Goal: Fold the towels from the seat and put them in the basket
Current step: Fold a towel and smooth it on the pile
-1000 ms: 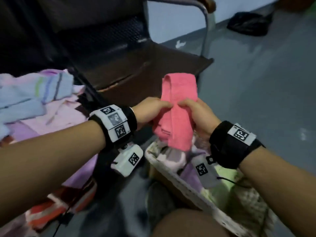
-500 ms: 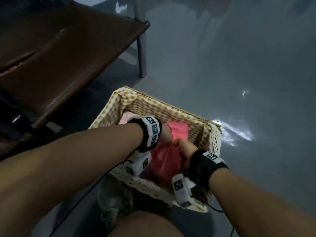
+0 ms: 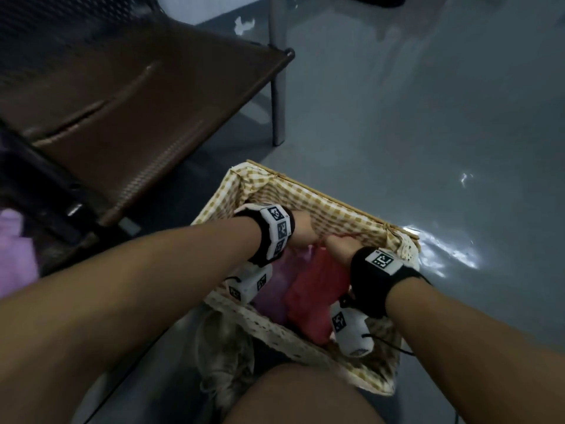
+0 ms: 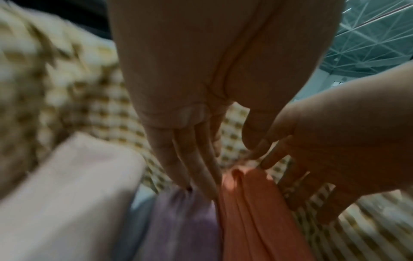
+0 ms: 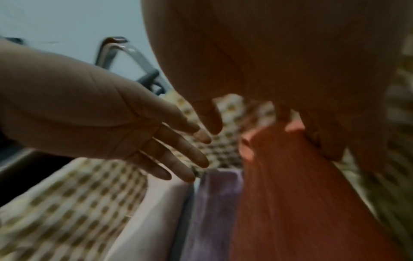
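Red towel (image 3: 315,289) is down in the basket (image 3: 308,194) next to a purple one (image 3: 276,286). My left hand (image 4: 190,155) has flat fingers, right hand (image 3: 339,247) looks spread at its end. More still on the seat (image 3: 15,252), I think

- The grey floor (image 3: 397,123) carries the basket (image 3: 318,195), at 6 o'clock in the head view.
- A dark brown seat (image 3: 128,96) stands on the floor at 10 o'clock, a lilac towel (image 3: 15,255) at 9 o'clock beside it.
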Available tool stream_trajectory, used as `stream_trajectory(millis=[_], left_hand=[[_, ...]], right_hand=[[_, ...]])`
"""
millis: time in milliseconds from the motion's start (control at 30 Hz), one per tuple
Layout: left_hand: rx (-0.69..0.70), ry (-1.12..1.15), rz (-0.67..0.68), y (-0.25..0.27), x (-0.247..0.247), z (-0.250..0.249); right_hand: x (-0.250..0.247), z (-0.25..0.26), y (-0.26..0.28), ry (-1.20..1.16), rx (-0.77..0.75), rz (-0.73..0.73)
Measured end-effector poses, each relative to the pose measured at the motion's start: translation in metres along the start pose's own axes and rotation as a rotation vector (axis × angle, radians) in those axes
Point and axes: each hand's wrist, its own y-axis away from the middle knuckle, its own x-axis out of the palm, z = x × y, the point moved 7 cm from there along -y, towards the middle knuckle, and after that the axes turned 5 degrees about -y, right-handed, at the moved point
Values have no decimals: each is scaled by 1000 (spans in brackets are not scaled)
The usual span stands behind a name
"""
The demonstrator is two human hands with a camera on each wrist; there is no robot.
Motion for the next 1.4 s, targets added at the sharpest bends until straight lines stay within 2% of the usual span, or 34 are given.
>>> stream_trajectory(millis=[67,167,300,467,567,667,833,933,1000,1133,1267,1400], left_hand=[[59,122,-81,23,-30,8],[58,166,-334,78,-85,39],[-61,198,-617,171,-130,108],[-220,160,-794,299,-142,207],[-390,101,-813,368,-122,273],[-558,82,-794,423,-85,334],[-787,-22,-655,478,-26,414],[-952,-108,-576,503,-5,450],[-1007,-107,-556,514,4,469],[-1007,-172,-613,511,1,487],[-1057,-123,-761,504,-18,492],[-1076,-33,-773,496,-24,497]], right_hand=[[4,31,11,62,-110,20],[15,106,46,93,-365,66],[49,204,87,243,-586,130],[133,313,137,317,-841,235],[203,360,173,358,-982,332],[275,385,206,498,-1069,397],[369,395,231,757,-1176,376],[412,394,234,813,-1197,400],[434,400,234,830,-1234,381],[454,429,232,753,-1349,200],[457,452,210,733,-1272,22],[452,461,198,624,-1250,-47]])
